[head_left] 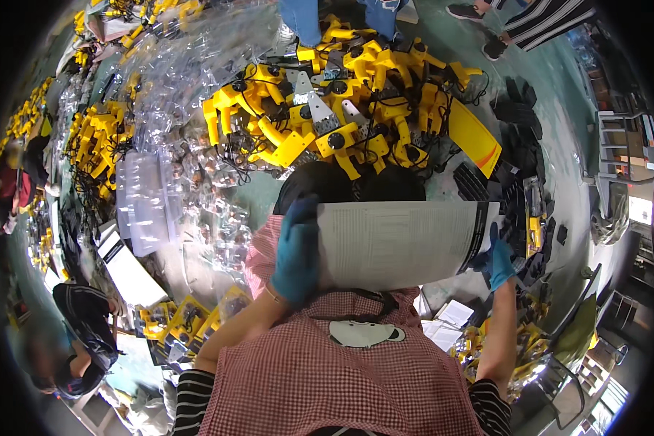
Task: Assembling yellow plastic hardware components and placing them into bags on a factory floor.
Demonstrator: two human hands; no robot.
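Observation:
A wide printed paper sheet [400, 243], off-white with small text and a dark band along its right end, is held level above my lap. My left hand [296, 251], in a blue glove, is closed on its left end. At the right end my right hand [498, 260], gloved in blue too, pinches the edge by the dark band. Whether it is one sheet or a thin stack, I cannot tell. Beyond the sheet lies a heap of yellow power tools [341, 109] with black cords and grey metal plates.
A clear plastic tray [144, 200] lies at left among clear plastic packaging [207, 171]. Black parts [516, 163] are scattered at right. A co-worker [80, 341] sits at lower left; another person's legs [301, 18] stand beyond the heap. White papers [449, 320] lie below my right hand.

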